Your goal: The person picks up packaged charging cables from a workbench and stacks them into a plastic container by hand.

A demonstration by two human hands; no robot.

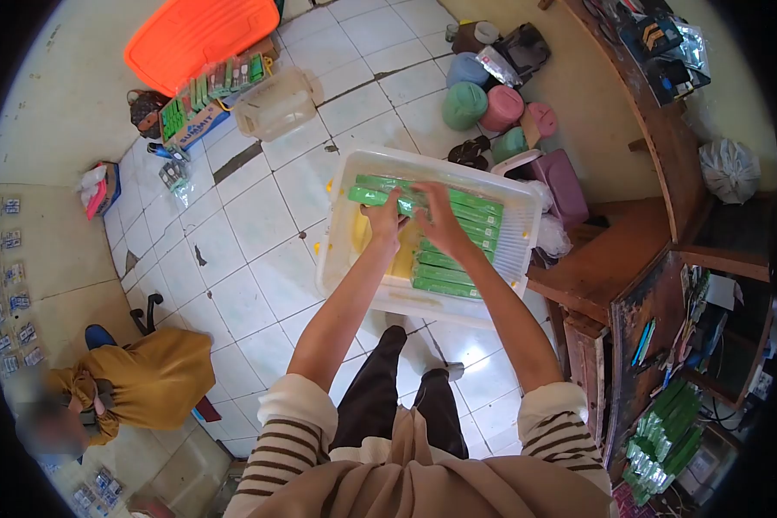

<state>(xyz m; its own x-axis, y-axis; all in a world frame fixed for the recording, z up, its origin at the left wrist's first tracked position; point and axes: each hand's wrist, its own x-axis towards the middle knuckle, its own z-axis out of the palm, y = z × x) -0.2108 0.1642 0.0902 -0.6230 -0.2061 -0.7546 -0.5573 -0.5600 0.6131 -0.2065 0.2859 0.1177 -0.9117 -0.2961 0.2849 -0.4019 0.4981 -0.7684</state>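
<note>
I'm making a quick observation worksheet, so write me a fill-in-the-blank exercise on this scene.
1. The left hand and right hand are at packs coloured ____.
2. Those packs lie inside a plastic bin coloured ____.
3. The large word printed on the cardboard box reads ____.
4. The sleeves of the person at the bin are patterned with ____.

Missing words: green; white; SUMMIT; stripes.

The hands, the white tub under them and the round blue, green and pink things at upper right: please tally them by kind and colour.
Left hand and right hand: 2
White tub: 1
Blue round thing: 1
Green round things: 2
Pink round things: 2
Total: 8
</note>
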